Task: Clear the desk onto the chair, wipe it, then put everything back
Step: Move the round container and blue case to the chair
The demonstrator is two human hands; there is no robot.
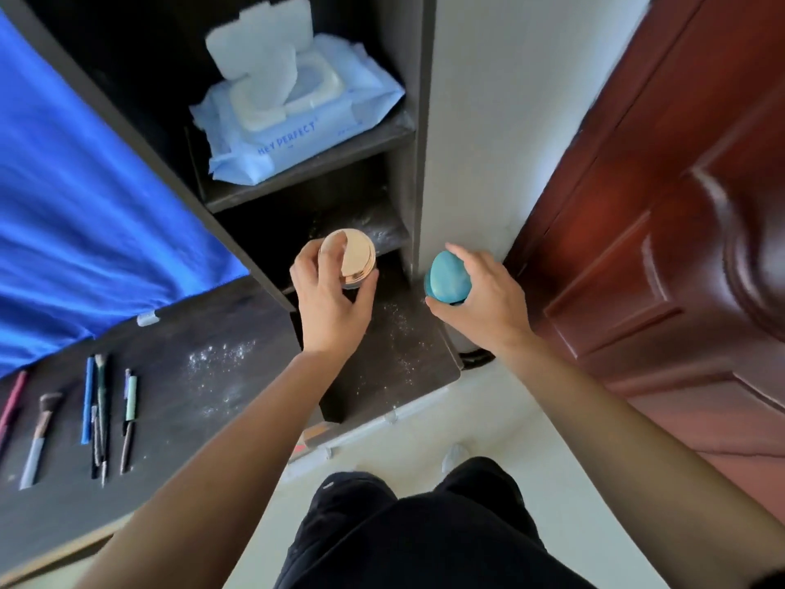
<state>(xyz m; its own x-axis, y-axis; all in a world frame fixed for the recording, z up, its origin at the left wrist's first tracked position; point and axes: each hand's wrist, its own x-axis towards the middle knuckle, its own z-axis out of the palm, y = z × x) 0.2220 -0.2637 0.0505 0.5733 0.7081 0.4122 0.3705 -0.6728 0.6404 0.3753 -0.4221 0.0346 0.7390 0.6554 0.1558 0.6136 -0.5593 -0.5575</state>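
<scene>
From the head camera, looking down, my left hand [329, 299] has its fingers and thumb curled around a small round jar with a shiny rose-gold lid [347, 259]. I hold it above the right end of the dark wooden desk [170, 452], just in front of the lowest opening of the dark shelf unit [408, 172]. My right hand [484, 299] grips a teal egg-shaped plastic case [448, 278] with the fingers wrapped around its far side, just past the desk's right edge and close to the white wall [501, 121]. The two hands are near each other but do not touch.

White powder specks [221, 359] are scattered over the desk surface between my left forearm and a row of tools at the left. The row includes a makeup brush with a grey handle [40, 435], a blue pencil [88, 401], a pink pencil [12, 401] and a pen with a pale green cap [131, 401], all lying roughly parallel. A bright blue cloth [63, 184] hangs behind them.

On an upper shelf lies a light blue pack of wet wipes [297, 112] with its white flap lid open. A reddish-brown panelled door [658, 248] stands at the right, and my black trousers [403, 525] show below.
</scene>
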